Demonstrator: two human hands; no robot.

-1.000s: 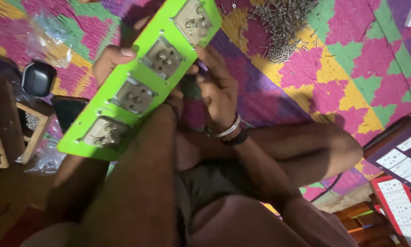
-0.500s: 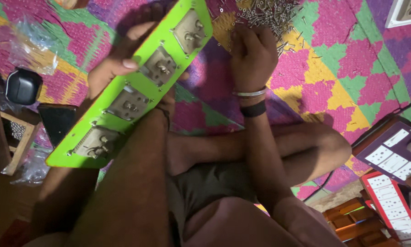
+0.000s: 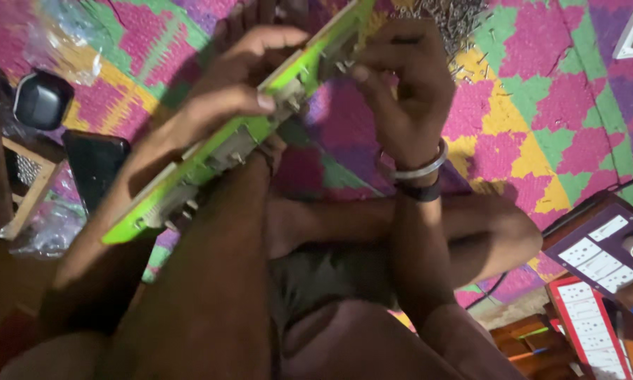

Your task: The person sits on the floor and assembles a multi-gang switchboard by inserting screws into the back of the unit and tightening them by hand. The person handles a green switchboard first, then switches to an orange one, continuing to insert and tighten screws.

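A long bright green switch plate with several metal switch units runs diagonally from lower left to upper right, now tilted nearly edge-on to me. My left hand grips its middle from above, thumb on the near edge. My right hand is closed on the plate's upper end, fingers curled at one of the units. A pile of small metal screws lies on the mat just beyond my right hand.
A pink, green and yellow patterned mat covers the floor. A dark phone and black case lie at left beside a wooden frame. Printed cards and boxes sit at lower right. My crossed legs fill the foreground.
The green plate has turned from face-up to nearly edge-on. My right hand came back from the screw pile to the plate's upper end.
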